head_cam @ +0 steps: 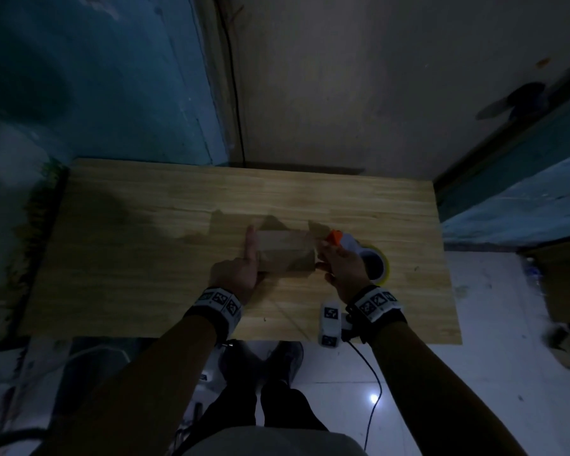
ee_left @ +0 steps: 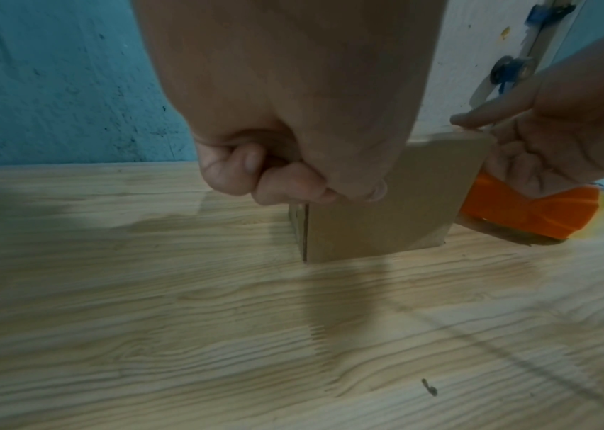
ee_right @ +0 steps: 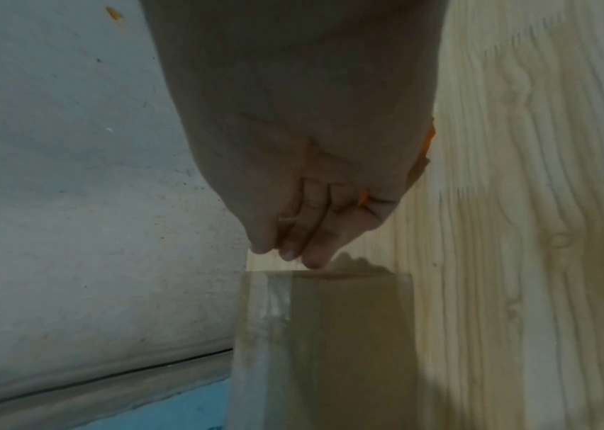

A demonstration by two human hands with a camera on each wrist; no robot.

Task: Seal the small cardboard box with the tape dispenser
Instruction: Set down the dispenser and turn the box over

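A small brown cardboard box (head_cam: pixel 287 255) stands in the middle of the wooden table (head_cam: pixel 145 258). My left hand (head_cam: pixel 241 263) holds its left side, the index finger stretched along the left edge. The other fingers (ee_left: pixel 285 186) curl against the box's (ee_left: pixel 385 209) top corner. At the box's right end my right hand (head_cam: pixel 339 264) grips the orange-and-white tape dispenser (head_cam: pixel 338 238) with its yellow tape roll (head_cam: pixel 384 264). The dispenser's orange head (ee_left: pixel 528 209) touches that end. In the right wrist view my fingertips (ee_right: pixel 311 256) hover at the box edge, and a shiny tape strip (ee_right: pixel 271 305) runs along the box (ee_right: pixel 348 334).
A white tagged block (head_cam: pixel 329 320) with a black cable (head_cam: pixel 372 373) sits at the table's near edge by my right wrist. The table's far side meets a blue wall (head_cam: pixel 96 77) and a pale wall (head_cam: pixel 343 77). My feet (head_cam: pixel 270 360) stand on white tiles.
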